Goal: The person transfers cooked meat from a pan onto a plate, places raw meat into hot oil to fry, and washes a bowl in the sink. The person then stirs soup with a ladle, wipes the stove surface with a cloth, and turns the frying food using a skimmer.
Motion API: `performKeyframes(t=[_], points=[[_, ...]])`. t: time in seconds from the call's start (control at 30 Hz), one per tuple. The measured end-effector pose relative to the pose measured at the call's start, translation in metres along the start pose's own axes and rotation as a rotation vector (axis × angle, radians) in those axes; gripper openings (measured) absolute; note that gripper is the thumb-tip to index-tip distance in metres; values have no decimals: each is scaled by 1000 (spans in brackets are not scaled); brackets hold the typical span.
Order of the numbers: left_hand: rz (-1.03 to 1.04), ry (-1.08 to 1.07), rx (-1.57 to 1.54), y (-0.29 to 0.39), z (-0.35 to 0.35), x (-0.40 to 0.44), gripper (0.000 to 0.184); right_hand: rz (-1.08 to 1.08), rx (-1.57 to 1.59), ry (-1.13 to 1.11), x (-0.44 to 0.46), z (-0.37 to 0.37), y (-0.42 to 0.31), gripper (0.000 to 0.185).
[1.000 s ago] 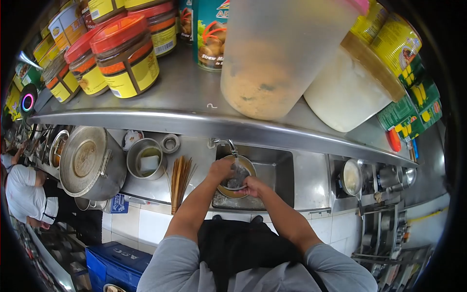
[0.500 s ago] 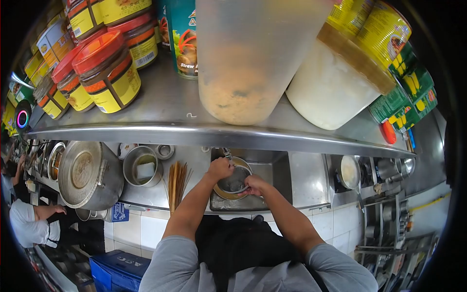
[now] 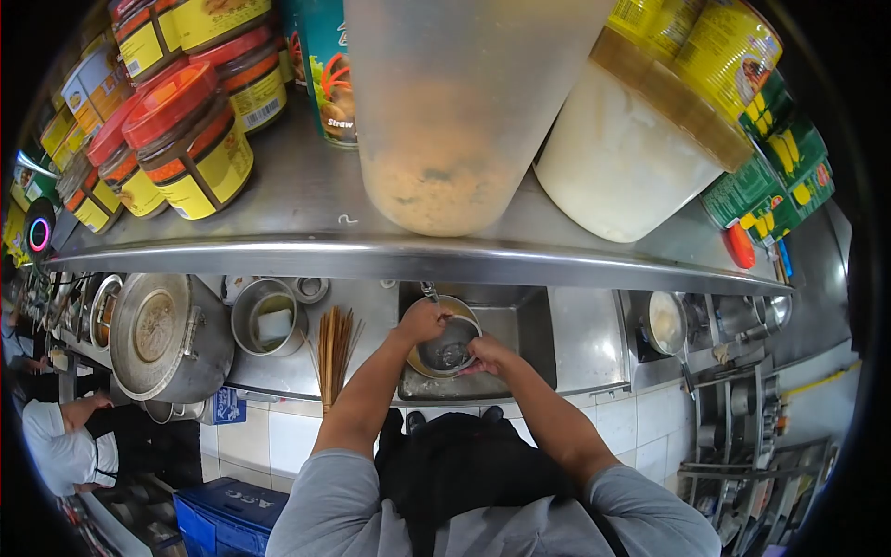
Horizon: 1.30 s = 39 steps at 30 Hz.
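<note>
A round metal bowl (image 3: 448, 353) is held over the left part of the steel sink (image 3: 524, 339), with what looks like water in it. My left hand (image 3: 424, 321) is closed at its upper left rim, just below the tap (image 3: 429, 291). Its fingertips are partly hidden. On the right side of the rim, my right hand (image 3: 489, 355) grips with the thumb on top and fingers underneath. A yellowish round edge shows around the bowl; whether it belongs to a second vessel I cannot tell.
A steel shelf (image 3: 306, 255) spans above the sink, carrying jars, cans and big plastic tubs. Left of the sink stand bamboo skewers (image 3: 335, 348), a pot (image 3: 267, 320) and a large stockpot (image 3: 167, 334). A pan (image 3: 665, 323) sits right. Another person (image 3: 70, 441) stands at far left.
The bowl has levelled slightly, and its inside looks shinier and more watery. Both hands keep their places on the rim. The view has shifted a little, and the person at left has moved.
</note>
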<state>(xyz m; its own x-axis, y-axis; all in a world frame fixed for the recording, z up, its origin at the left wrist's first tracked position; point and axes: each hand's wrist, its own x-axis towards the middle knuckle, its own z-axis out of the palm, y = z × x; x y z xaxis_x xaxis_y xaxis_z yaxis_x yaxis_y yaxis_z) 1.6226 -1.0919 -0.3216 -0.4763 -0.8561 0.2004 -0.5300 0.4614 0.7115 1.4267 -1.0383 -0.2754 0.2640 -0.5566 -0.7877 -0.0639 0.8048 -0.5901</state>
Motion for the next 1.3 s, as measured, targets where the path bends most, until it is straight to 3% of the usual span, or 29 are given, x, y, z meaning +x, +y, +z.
performKeyframes(t=[0.07, 0.17, 0.37, 0.87, 1.03, 1.3], points=[[-152, -168, 225, 42, -23, -5, 46, -10, -11, 16, 0, 0, 3, 45], [-300, -114, 288, 39, 0, -3, 54, -20, 52, 15, 2, 0, 0, 47], [-248, -102, 314, 38, 1, -5, 46, 21, 30, -22, 1, -6, 1, 49], [-392, -149, 337, 60, -7, -3, 53, -70, -13, -21, 3, -11, 10, 52], [-350, -92, 335, 44, 7, -7, 54, -71, -40, 2, -10, -6, 5, 62], [-352, -91, 335, 51, 5, -10, 47, -64, -59, 19, -6, -8, 11, 55]])
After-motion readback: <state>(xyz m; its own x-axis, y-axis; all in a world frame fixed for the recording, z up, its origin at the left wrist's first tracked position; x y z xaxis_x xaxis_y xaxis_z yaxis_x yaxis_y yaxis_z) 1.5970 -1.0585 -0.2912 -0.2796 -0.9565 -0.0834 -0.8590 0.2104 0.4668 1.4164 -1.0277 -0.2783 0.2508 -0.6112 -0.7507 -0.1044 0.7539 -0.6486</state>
